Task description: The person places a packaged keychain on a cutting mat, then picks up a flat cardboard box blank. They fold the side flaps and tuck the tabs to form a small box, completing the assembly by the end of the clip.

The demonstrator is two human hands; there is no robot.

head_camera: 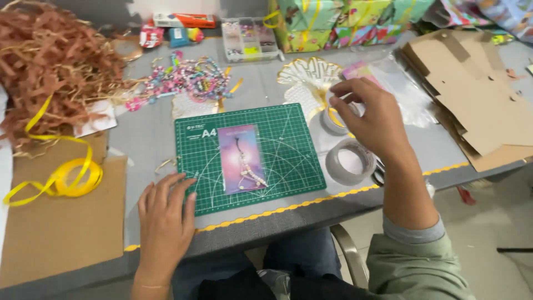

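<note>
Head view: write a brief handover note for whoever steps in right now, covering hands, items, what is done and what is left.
Left hand: flat, open, pressing the green cutting mat at its near left corner.
Right hand: fingers on a small tape roll right of the mat.
Larger tape roll lies nearer the table edge.
Done: purple card with a beaded piece lies centred on the mat.
Left: no tape visible on the card yet.

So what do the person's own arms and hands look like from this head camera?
Both hands are bare, no gloves or rings visible. The left hand has a thin bracelet at its wrist. The right hand has a sage-green sleeve with grey inner cuff pushed up its forearm.
</note>
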